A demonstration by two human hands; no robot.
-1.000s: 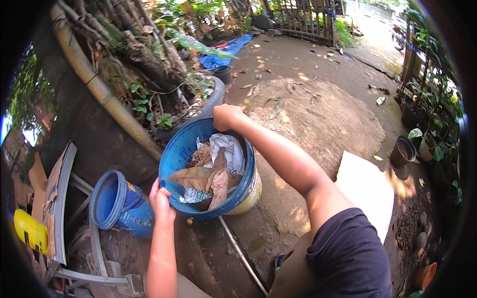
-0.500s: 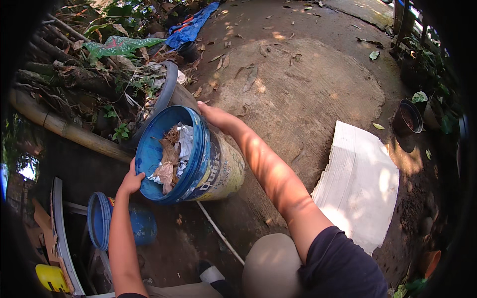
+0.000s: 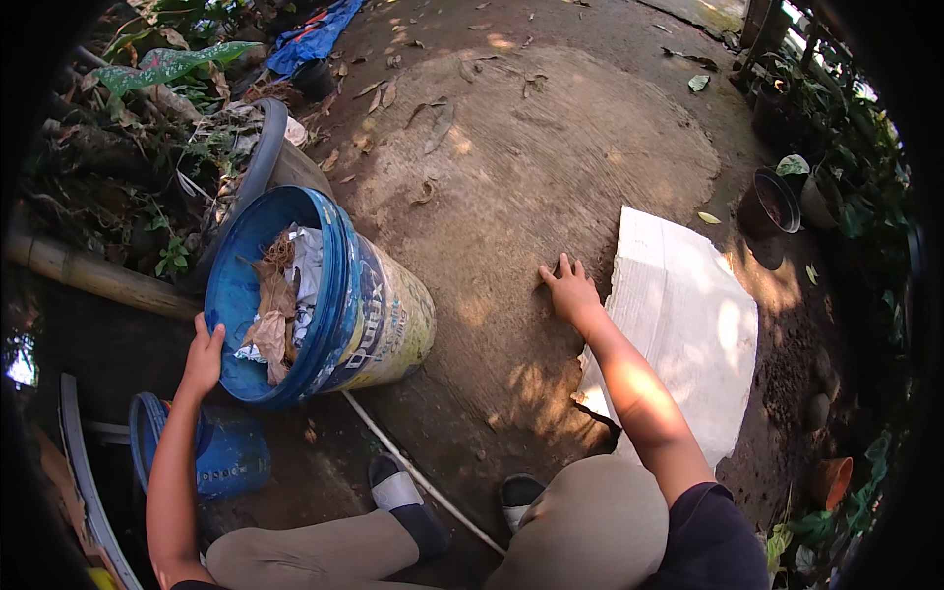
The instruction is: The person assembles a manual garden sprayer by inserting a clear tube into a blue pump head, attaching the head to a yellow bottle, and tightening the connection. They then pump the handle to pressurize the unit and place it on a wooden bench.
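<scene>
A large paint bucket (image 3: 393,310), blue inside with a yellow and blue printed wall, lies tilted with its mouth toward me. Crumpled brown paper or dry leaves (image 3: 272,334) and silvery foil (image 3: 308,265) sit inside it. My left hand (image 3: 204,356) grips the near left rim, thumb at the edge and fingers behind. My right hand (image 3: 572,291) is off the bucket, fingers spread, over the concrete beside a flat piece of white cardboard (image 3: 683,324) with a ragged edge.
A smaller blue bucket (image 3: 231,457) lies at the lower left. Behind the large bucket stands a round dark tub (image 3: 264,147) next to plants and a bamboo pole (image 3: 98,278). A thin white pipe (image 3: 423,477) runs past my feet. Potted plants, including a dark pot (image 3: 769,204), line the right.
My right hand has let go of the bucket's far side and moved right, toward the cardboard. My left hand keeps hold of the rim. The view has shifted somewhat.
</scene>
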